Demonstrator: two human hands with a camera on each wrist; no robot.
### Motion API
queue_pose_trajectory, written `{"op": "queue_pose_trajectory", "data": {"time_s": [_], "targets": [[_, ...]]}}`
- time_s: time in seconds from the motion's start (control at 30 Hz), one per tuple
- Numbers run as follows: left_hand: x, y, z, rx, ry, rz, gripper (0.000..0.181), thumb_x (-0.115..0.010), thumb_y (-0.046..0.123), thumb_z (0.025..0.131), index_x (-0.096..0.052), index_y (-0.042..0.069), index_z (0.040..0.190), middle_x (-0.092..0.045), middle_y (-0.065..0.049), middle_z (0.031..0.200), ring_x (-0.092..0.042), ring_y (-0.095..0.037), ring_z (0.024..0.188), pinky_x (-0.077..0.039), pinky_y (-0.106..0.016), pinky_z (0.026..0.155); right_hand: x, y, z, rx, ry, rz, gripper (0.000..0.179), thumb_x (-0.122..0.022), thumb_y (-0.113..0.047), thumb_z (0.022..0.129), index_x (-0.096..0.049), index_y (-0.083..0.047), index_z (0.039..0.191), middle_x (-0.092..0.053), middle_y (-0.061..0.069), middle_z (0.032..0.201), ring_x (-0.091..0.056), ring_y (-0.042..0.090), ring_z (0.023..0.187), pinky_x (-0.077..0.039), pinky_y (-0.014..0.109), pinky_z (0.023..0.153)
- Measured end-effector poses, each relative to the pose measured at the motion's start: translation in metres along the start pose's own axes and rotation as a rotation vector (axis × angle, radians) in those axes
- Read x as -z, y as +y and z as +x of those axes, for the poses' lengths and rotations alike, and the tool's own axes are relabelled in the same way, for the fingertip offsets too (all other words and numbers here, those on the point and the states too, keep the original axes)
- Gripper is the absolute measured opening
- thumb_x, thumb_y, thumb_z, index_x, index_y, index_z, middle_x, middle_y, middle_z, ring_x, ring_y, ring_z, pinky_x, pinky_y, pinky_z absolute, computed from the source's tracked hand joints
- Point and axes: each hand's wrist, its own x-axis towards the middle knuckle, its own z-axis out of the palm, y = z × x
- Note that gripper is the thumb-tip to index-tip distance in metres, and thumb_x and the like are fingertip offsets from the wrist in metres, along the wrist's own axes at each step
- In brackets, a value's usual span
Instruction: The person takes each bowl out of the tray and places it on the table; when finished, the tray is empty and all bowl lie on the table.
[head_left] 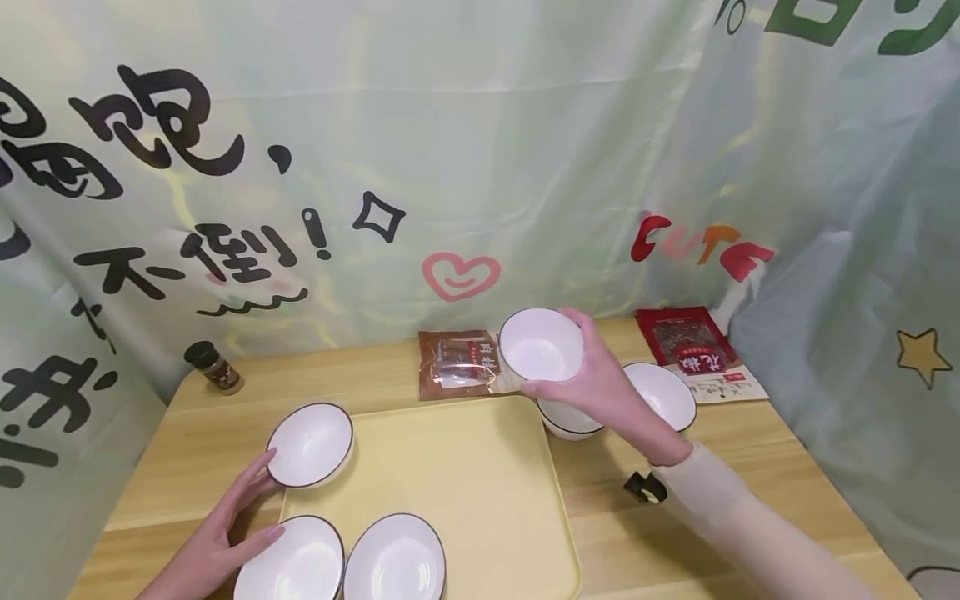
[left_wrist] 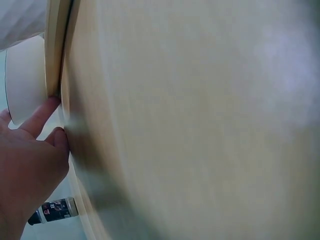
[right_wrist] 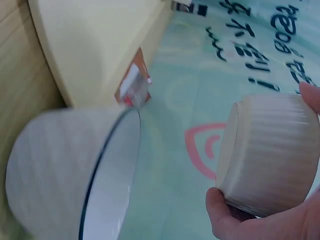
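My right hand grips a white, dark-rimmed bowl above the tray's far right corner. Thumb and fingers span its sides; in the right wrist view its ribbed outside shows. Beneath it, partly hidden, stands another bowl beside the tray. At the left, my left hand reaches with extended fingers to the side of a bowl on the tray's left edge. Its thumb overlaps the rim of a nearer bowl. In the left wrist view, its fingertips are right at the tray's edge.
A yellow tray lies on the wooden table, with a further bowl near its front. A brown packet, a red packet, a bowl, a spice jar and a small black object surround it. Printed cloth hangs behind.
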Motion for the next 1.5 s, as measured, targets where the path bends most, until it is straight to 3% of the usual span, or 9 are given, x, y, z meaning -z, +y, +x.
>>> {"op": "queue_pose_trajectory", "data": {"time_s": [0.2, 0.47, 0.67, 0.77, 0.9, 1.2, 1.33, 1.43, 1.5], "targets": [[0.0, 0.0, -0.002, 0.047, -0.005, -0.038, 0.096, -0.076, 0.014, 0.104, -0.015, 0.031, 0.177, -0.036, -0.036, 0.165, -0.03, 0.026, 0.13, -0.003, -0.026, 0.121, 0.033, 0.003, -0.004, -0.022, 0.023, -0.024, 0.123, -0.1, -0.036, 0.08, -0.021, -0.019, 0.172, -0.037, 0.018, 0.166, -0.048, 0.043, 0.139, -0.048, 0.063, 0.105], [0.005, 0.002, -0.002, 0.029, -0.003, 0.007, 0.096, -0.077, 0.015, 0.104, -0.016, 0.03, 0.177, -0.041, -0.034, 0.163, -0.034, 0.025, 0.129, -0.015, -0.001, 0.1, 0.071, 0.021, -0.015, -0.057, 0.102, -0.059, 0.121, -0.097, -0.033, 0.085, -0.017, -0.014, 0.173, -0.03, 0.021, 0.169, -0.04, 0.048, 0.142, -0.043, 0.068, 0.107], [0.003, 0.001, -0.001, 0.109, -0.015, -0.061, 0.097, -0.078, 0.018, 0.103, -0.015, 0.031, 0.177, -0.037, -0.036, 0.165, -0.031, 0.027, 0.127, 0.0, -0.04, 0.126, 0.094, 0.044, -0.023, -0.084, 0.191, -0.061, 0.117, -0.095, -0.028, 0.088, -0.016, -0.009, 0.172, -0.029, 0.024, 0.167, -0.035, 0.049, 0.144, -0.04, 0.068, 0.104], [0.001, 0.001, 0.0, 0.09, -0.011, -0.043, 0.097, -0.079, 0.018, 0.103, -0.016, 0.03, 0.177, -0.039, -0.036, 0.164, -0.032, 0.026, 0.127, -0.003, -0.031, 0.125, 0.107, 0.057, -0.028, -0.117, 0.221, -0.068, 0.114, -0.093, -0.027, 0.09, -0.016, -0.009, 0.172, -0.03, 0.026, 0.166, -0.035, 0.049, 0.142, -0.042, 0.057, 0.101], [0.001, 0.0, 0.0, 0.026, -0.005, 0.002, 0.096, -0.078, 0.014, 0.103, -0.017, 0.027, 0.177, -0.044, -0.034, 0.161, -0.036, 0.024, 0.129, -0.016, -0.001, 0.099, 0.125, 0.071, -0.035, -0.165, 0.25, -0.086, 0.113, -0.089, -0.029, 0.094, -0.011, -0.008, 0.173, -0.026, 0.029, 0.167, -0.035, 0.051, 0.142, -0.042, 0.041, 0.093], [0.001, -0.001, 0.001, 0.025, -0.007, 0.002, 0.094, -0.076, 0.013, 0.104, -0.017, 0.026, 0.177, -0.046, -0.033, 0.159, -0.037, 0.024, 0.129, -0.017, -0.001, 0.098, 0.161, 0.103, -0.051, -0.226, 0.297, -0.1, 0.108, -0.082, -0.03, 0.1, -0.007, -0.001, 0.172, -0.02, 0.032, 0.168, -0.031, 0.051, 0.139, -0.038, 0.033, 0.094], [-0.001, 0.0, 0.003, 0.093, -0.024, -0.062, 0.096, -0.077, 0.017, 0.104, -0.015, 0.029, 0.177, -0.038, -0.036, 0.164, -0.033, 0.026, 0.128, -0.003, -0.033, 0.126, 0.172, 0.121, -0.062, -0.245, 0.297, -0.144, 0.11, -0.083, -0.031, 0.099, -0.006, 0.001, 0.171, -0.02, 0.035, 0.167, -0.032, 0.053, 0.138, -0.036, 0.036, 0.095], [-0.001, 0.0, 0.004, 0.113, -0.028, -0.095, 0.096, -0.077, 0.016, 0.104, -0.015, 0.029, 0.177, -0.036, -0.037, 0.165, -0.031, 0.027, 0.127, 0.007, -0.064, 0.122, 0.176, 0.134, -0.068, -0.257, 0.276, -0.169, 0.112, -0.085, -0.031, 0.098, -0.006, 0.004, 0.17, -0.021, 0.037, 0.166, -0.032, 0.055, 0.138, -0.038, 0.041, 0.097], [0.0, 0.0, 0.004, 0.098, -0.027, -0.094, 0.096, -0.076, 0.014, 0.104, -0.015, 0.029, 0.177, -0.036, -0.037, 0.165, -0.031, 0.027, 0.127, 0.007, -0.066, 0.121, 0.178, 0.14, -0.071, -0.269, 0.263, -0.175, 0.114, -0.085, -0.031, 0.098, -0.005, 0.006, 0.17, -0.02, 0.039, 0.165, -0.032, 0.056, 0.138, -0.039, 0.048, 0.101]]}}
